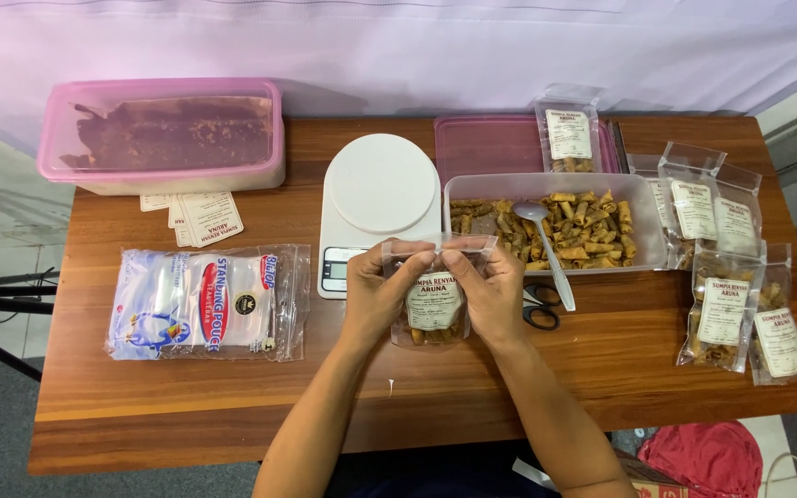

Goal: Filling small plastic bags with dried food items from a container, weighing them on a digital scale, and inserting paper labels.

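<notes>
Both my hands hold a small clear standing pouch (pixel 434 312) with a white label and fried snack rolls inside, just above the wooden table (pixel 186 406). My left hand (pixel 375 293) pinches the pouch's top left edge, and my right hand (pixel 493 293) pinches the top right edge. Just behind the pouch stands a white kitchen scale (pixel 375 198). To the right of it is a clear tub (pixel 643 221) of snack rolls with a white spoon (pixel 546 244) resting in it.
A pink lidded box (pixel 163 136) sits at the back left, loose labels (pixel 197 217) before it, and a pack of empty pouches (pixel 207 302) lies left. Black scissors (pixel 539 307) lie beside my right hand. Several filled pouches (pixel 726 309) stand right. A pink lid (pixel 491 146) lies behind the tub.
</notes>
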